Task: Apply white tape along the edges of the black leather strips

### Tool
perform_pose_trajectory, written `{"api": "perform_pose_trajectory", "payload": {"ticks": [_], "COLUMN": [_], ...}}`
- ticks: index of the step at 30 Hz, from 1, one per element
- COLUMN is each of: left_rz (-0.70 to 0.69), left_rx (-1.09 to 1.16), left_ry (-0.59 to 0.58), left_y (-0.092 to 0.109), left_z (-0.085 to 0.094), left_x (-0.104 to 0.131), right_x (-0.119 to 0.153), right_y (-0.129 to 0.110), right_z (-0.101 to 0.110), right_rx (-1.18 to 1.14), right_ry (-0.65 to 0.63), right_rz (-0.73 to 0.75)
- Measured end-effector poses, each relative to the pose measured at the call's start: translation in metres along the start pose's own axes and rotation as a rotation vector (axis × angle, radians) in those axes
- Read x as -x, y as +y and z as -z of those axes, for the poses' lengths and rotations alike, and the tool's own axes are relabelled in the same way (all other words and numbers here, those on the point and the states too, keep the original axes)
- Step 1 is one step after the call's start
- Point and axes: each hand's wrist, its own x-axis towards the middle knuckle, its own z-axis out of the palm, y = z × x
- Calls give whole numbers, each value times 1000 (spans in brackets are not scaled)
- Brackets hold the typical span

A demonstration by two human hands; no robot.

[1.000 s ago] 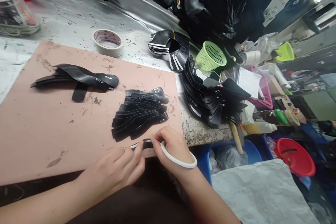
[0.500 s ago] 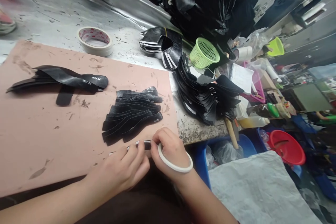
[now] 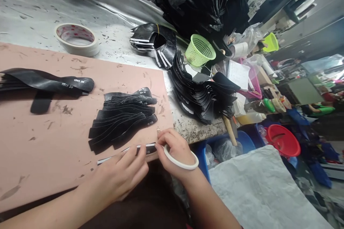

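Note:
A narrow black strip with a white edge (image 3: 126, 150) lies along the near edge of the pink mat (image 3: 40, 139). My left hand (image 3: 120, 175) presses its fingers on the strip's middle. My right hand (image 3: 173, 148) pinches the strip's right end, with a thin white tape ring (image 3: 180, 161) around the wrist. Just beyond the strip sits a fanned stack of black cut pieces (image 3: 123, 116). Another pile of black pieces (image 3: 43, 82) lies at the mat's left.
A roll of tape (image 3: 76, 38) rests on the grey bench behind the mat. Stacks of black leather parts (image 3: 201, 94) and a green basket (image 3: 200, 49) crowd the right. A red basin (image 3: 283, 139) and blue bins stand below the bench edge.
The view has shifted right and down. My hands stay on the strip, and more of its white edge shows to the left of my left hand.

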Motion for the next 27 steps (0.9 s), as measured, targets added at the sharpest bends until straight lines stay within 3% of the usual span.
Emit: {"api": "perform_pose_trajectory", "payload": {"ticks": [4,9,15,19,23,27], "left_rz": [-12,-122,-135,-108,-95,-114], "left_rx": [-13,-58,-44,7,67,108], "left_ry": [10,-111,-227,-329,-309,-272], "left_y": [-2,-10,-11,-11,-17,-22], "left_z": [-1,7,11,13,15,11], "left_x": [-3,-12,-20,-27,-35,-33], "right_x": [-2,-4,-3,0,4,1], "right_y": [2,1,6,9,14,17], "right_z": [1,0,0,-2,-1,17], "right_rx": [11,161,289,267,252,-15], "right_ry": [-16,17,61,84,154,0], "right_rz": [-12,29,101,176,250,199]}}
